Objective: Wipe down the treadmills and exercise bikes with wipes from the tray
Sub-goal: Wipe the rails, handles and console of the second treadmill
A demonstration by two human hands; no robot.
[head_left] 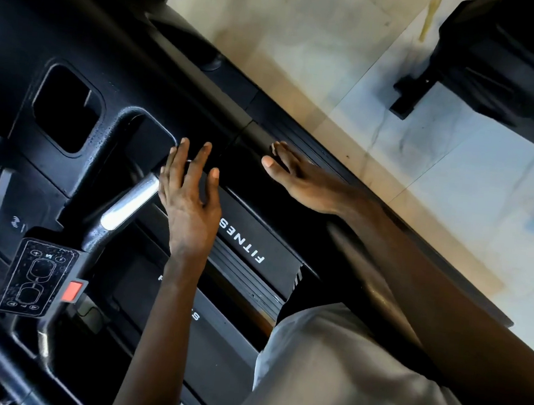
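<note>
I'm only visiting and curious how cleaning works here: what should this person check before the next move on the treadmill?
1. Wipe in left hand: not ok, fingers spread, holding nothing.
2. Wipe in right hand: not ok, open by the side rail.
3. Tray of wipes in sight: not ok, none shows.
4. Damp console: ok, fine droplets show on it.
5. Seated red safety clip: cannot tell.
</note>
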